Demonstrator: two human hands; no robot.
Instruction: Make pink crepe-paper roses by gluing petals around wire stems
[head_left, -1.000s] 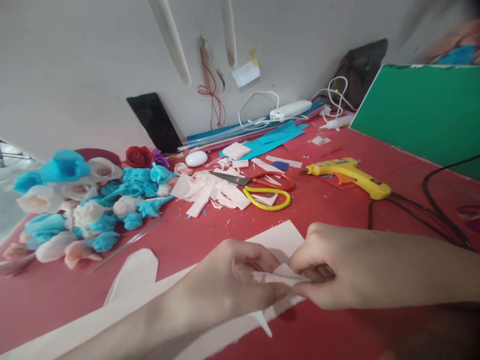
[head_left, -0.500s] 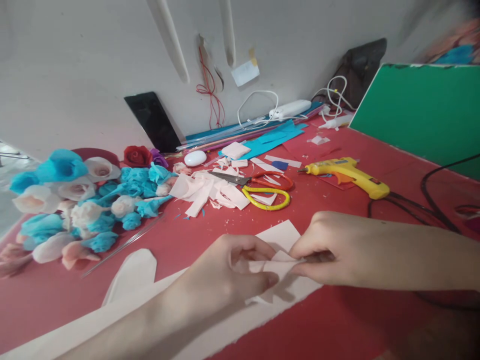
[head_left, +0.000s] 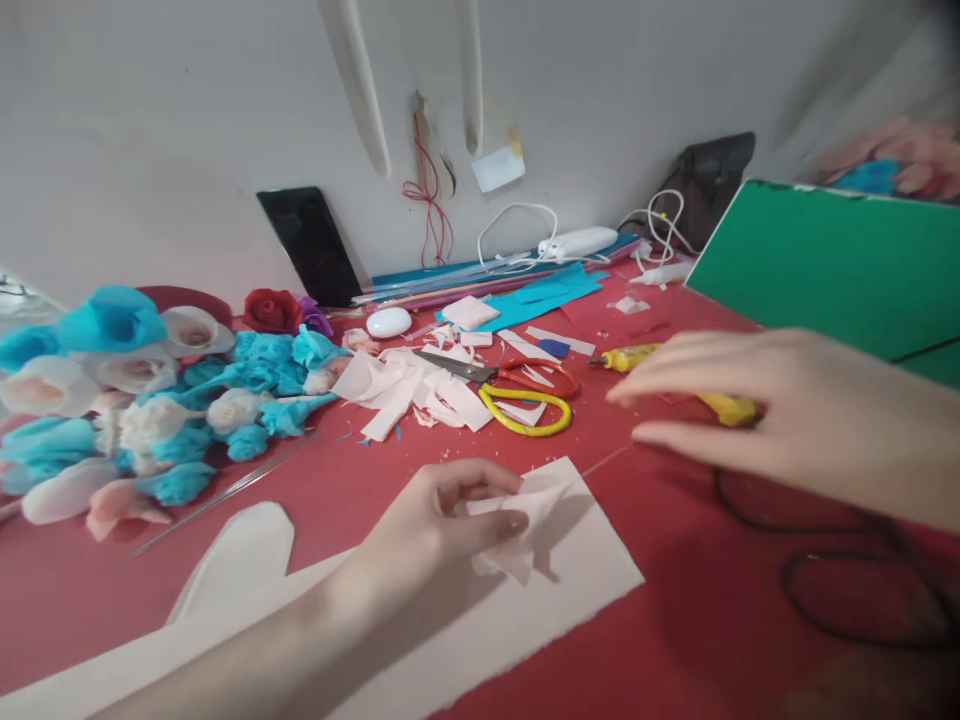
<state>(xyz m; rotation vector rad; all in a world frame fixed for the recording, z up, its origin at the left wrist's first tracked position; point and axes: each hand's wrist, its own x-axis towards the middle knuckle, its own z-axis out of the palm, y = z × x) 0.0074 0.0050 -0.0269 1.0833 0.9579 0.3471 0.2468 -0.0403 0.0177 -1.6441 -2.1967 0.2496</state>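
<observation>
Here, the left hand (head_left: 424, 530) holds one small pale paper piece (head_left: 510, 558) clamped between thumb and fingers, above one larger sheet (head_left: 465, 645) on the red table (head_left: 600, 660). The right hand (head_left: 750, 390), its fingers apart, partly hides one yellow glue gun (head_left: 634, 357). Beyond, one pair of scissors (head_left: 486, 375) lies on paper scraps (head_left: 394, 385); one black panel (head_left: 309, 245) leans on the wall (head_left: 150, 150).

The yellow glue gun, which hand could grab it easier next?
Probably the right hand: it looks open and is nearer the glue gun, partly hiding it. The left hand is farther away, pinching thin pale paper.
</observation>
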